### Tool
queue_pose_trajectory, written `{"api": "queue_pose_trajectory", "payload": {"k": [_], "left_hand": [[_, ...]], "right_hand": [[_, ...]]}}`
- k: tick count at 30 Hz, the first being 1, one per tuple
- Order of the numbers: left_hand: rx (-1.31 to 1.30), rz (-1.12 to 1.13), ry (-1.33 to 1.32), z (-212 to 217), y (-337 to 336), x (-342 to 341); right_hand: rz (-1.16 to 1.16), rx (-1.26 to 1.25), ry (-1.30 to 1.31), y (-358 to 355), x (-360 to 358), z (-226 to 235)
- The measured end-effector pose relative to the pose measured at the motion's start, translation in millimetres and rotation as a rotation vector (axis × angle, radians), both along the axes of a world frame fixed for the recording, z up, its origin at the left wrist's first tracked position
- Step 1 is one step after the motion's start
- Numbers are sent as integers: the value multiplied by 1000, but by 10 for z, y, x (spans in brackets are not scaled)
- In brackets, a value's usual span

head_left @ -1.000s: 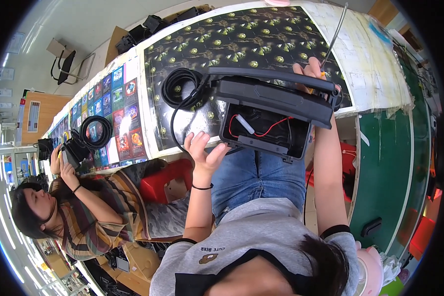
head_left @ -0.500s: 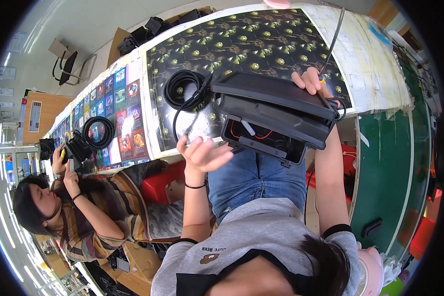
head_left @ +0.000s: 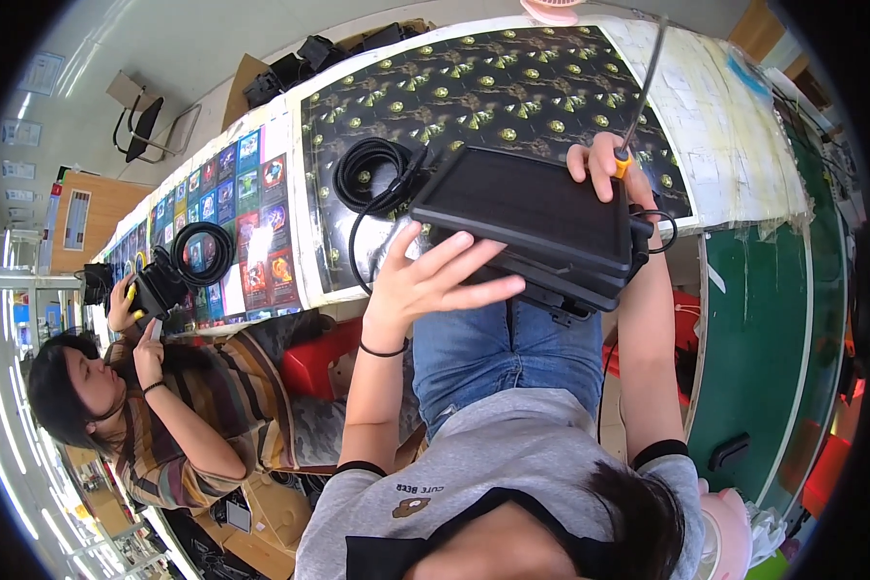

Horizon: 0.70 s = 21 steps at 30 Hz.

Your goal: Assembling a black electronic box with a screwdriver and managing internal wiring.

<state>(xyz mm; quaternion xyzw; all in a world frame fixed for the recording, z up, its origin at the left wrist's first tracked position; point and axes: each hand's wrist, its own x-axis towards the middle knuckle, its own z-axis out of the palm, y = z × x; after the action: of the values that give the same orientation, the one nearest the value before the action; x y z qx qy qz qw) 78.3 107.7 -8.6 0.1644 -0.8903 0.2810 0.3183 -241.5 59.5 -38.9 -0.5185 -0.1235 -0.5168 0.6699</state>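
A black plastic box [head_left: 532,208] with a flat, panel-like lid sits at the table's near edge, its lid down over the lower part. My left hand [head_left: 435,280] lies against its near left side, fingers stretched out and spread. At the box's right end, my right hand [head_left: 604,169] grips a screwdriver [head_left: 622,162] with a yellow handle and a long thin shaft pointing up and away. Fingertips of that hand also rest on the lid. A coiled black cable [head_left: 369,176] lies left of the box, its lead running down behind my left hand.
A patterned black mat [head_left: 493,87] covers the white table. To the left, a co-worker [head_left: 203,416] handles a similar black device [head_left: 157,288] beside another coiled cable [head_left: 203,254]. A green surface [head_left: 754,329] stands at right, with a small black object [head_left: 730,450] on it.
The box's lid has come down over the opening that showed the wires inside. My left hand has moved up and right onto the box's side. More of the screwdriver's handle shows.
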Motion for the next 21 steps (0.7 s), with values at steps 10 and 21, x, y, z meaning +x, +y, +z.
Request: {"api": "queue_pose_trajectory", "payload": {"k": [10,21], "left_hand": [[436,72,321,201,-184,-433],[610,11,527,110,-363,-714]], "right_hand": [[-1025,552,376,124,-85,272],[-1162,882,349,141,-35,22]]}}
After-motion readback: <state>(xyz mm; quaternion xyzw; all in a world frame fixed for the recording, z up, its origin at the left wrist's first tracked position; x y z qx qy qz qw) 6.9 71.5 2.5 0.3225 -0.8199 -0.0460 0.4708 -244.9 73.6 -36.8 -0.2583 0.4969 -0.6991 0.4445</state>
